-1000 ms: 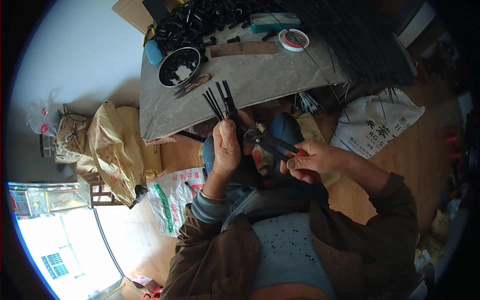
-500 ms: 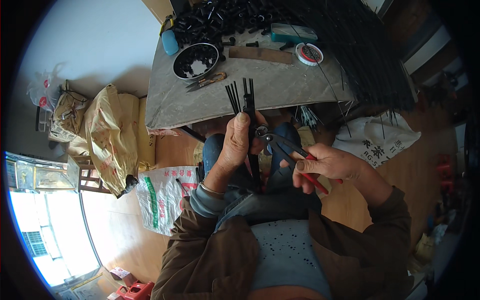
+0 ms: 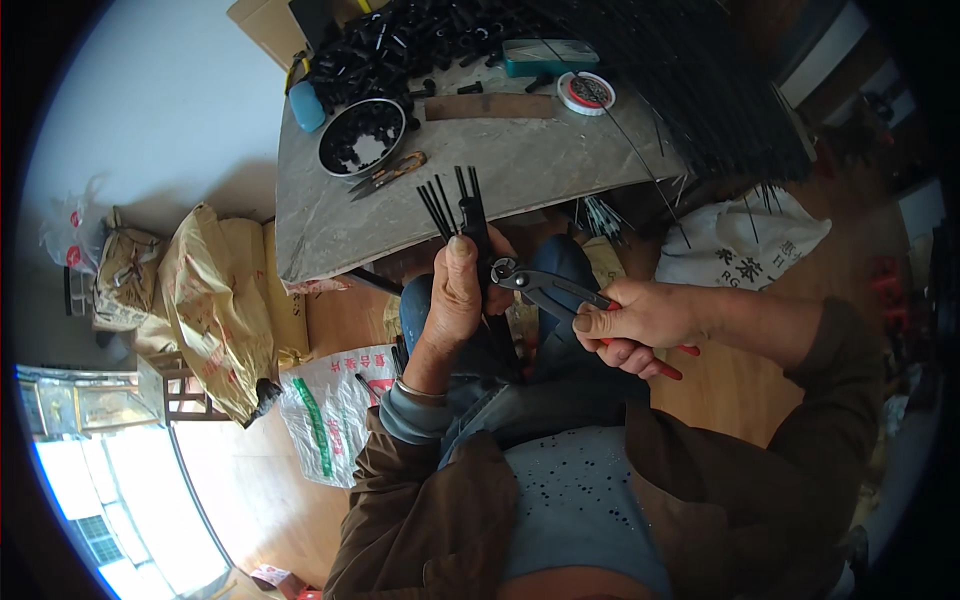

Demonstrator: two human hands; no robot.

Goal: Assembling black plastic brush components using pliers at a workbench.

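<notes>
You hold a bunch of thin black sticks (image 3: 462, 208) in your left hand (image 3: 458, 296). The bunch stands upright in front of you, and its tips fan out above your thumb, over the near edge of the table (image 3: 540, 165). Your left hand is wrapped tight around the lower part of the bunch.

Your right hand (image 3: 632, 322) is closed around the red handles of a pair of pliers (image 3: 560, 293). The metal nose of the pliers points left and touches the bunch just beside your left fingers. You cannot tell if the nose is biting a stick or only resting on it.

On the table, far from you, sits a round bowl (image 3: 361, 135) with small black pieces in it. Just near the bowl lies a second pair of pliers (image 3: 388, 172). A big pile of black tubes (image 3: 420, 45) fills the far side. To the right of it are a flat wooden block (image 3: 490, 106) and a round roll of tape (image 3: 586, 92).

On the floor to the left lies a yellow sack (image 3: 215, 300). A white bag (image 3: 742, 240) sits to the right.
</notes>
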